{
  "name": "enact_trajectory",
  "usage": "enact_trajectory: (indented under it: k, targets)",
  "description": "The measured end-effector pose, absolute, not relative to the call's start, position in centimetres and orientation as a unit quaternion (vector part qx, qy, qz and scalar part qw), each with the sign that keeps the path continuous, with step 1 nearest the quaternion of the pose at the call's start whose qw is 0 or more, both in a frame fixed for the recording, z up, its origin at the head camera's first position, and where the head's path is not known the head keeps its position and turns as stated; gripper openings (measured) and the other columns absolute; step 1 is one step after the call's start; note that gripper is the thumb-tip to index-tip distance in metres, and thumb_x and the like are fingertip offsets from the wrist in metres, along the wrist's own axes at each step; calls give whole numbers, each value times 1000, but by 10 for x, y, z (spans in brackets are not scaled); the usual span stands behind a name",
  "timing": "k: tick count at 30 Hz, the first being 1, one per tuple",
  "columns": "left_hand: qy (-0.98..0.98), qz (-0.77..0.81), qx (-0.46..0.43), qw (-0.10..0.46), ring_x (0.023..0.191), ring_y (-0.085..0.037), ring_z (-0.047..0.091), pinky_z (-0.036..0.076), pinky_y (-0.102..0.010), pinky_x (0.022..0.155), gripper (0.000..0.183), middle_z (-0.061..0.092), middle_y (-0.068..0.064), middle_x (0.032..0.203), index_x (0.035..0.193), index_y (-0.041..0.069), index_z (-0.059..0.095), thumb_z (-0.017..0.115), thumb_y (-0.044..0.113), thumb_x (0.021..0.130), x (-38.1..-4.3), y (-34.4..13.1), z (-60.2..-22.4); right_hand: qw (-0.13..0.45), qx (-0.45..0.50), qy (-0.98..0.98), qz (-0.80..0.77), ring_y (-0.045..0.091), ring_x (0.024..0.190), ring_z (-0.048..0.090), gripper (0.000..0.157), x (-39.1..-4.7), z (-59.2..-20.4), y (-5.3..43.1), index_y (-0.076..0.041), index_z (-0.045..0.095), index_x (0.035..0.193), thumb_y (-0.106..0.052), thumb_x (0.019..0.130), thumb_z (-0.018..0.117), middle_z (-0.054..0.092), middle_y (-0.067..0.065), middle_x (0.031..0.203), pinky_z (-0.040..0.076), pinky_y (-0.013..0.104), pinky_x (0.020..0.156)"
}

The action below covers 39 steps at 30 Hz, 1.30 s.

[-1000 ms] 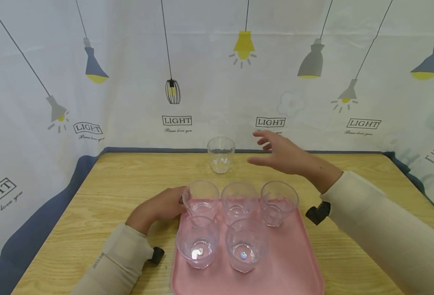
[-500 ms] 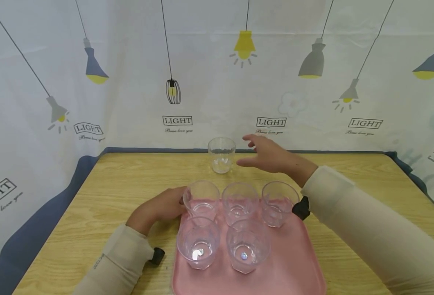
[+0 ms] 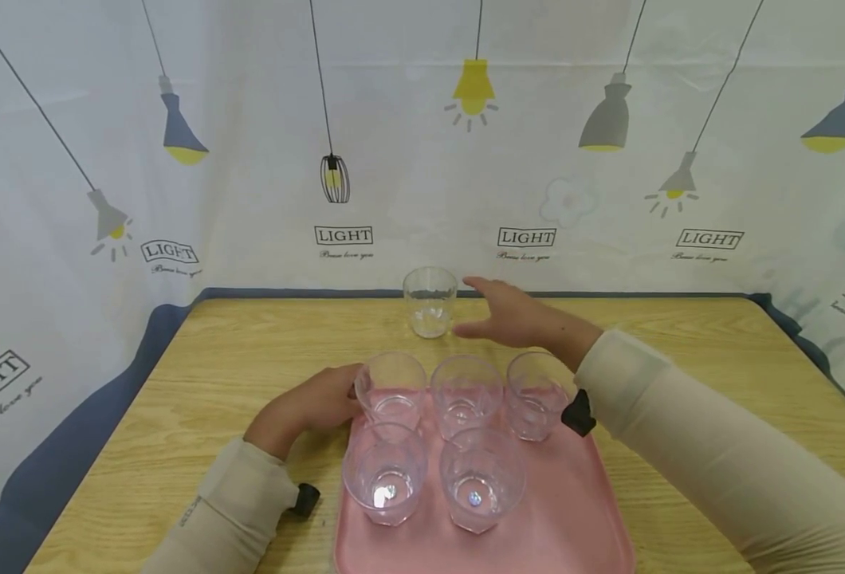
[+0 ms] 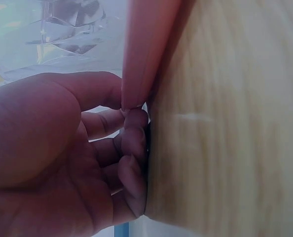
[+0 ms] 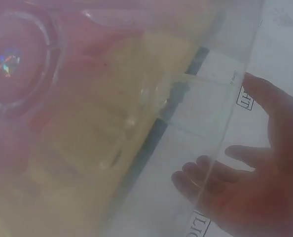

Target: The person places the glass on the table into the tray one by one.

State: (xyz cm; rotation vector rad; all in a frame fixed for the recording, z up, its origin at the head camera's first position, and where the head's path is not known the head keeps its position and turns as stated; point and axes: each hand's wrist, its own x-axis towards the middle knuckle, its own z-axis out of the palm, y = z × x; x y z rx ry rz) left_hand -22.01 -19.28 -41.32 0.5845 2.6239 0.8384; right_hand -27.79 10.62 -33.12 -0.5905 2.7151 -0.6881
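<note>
A pink tray [image 3: 573, 510] lies on the wooden table, carrying several clear plastic cups [image 3: 483, 486] in two rows. My left hand [image 3: 325, 399] is at its far left corner. In the left wrist view, the thumb meets the tray's edge [image 4: 145, 59] and the fingers curl in under it. Beyond the tray, one more clear cup [image 3: 430, 307] stands upright near the table's back edge. My right hand [image 3: 512, 317] is just right of that cup, thumb and fingers spread toward it, holding nothing. In the right wrist view, a tray cup blurs much of the scene before the hand [image 5: 265, 182].
The wooden table [image 3: 200, 375] ends at a dark blue border [image 3: 308, 292] along the back. A white curtain [image 3: 394, 119] printed with lamps hangs behind it. The right forearm's sleeve [image 3: 681, 430] passes over the table right of the tray, near the back-right cup [image 3: 533, 391].
My right hand has moved left and slightly down, closer to the lone cup at the back. The left hand, the tray and the cups have stayed in place.
</note>
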Motion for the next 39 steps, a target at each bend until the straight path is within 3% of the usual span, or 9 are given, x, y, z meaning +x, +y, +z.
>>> enact_trajectory:
  k: [19,39]
  targets:
    - [919,289,217,157,109,-23,62,51,-47,96,9,68,-4,105,99,13,58,62,21,98,-219,-193,-412,153,-245,930,-227,39,149,30,82,-270,-344,97,-12,18,160,-37,97,65,33,20,160,32,55,119]
    - [922,287,206,162,114,-26,62,50,-49,100,9,69,-7,111,104,13,60,62,18,98,-217,-192,-409,108,-230,941,-225,39,133,50,53,-271,-341,98,-2,45,139,-25,97,66,52,24,141,45,52,108]
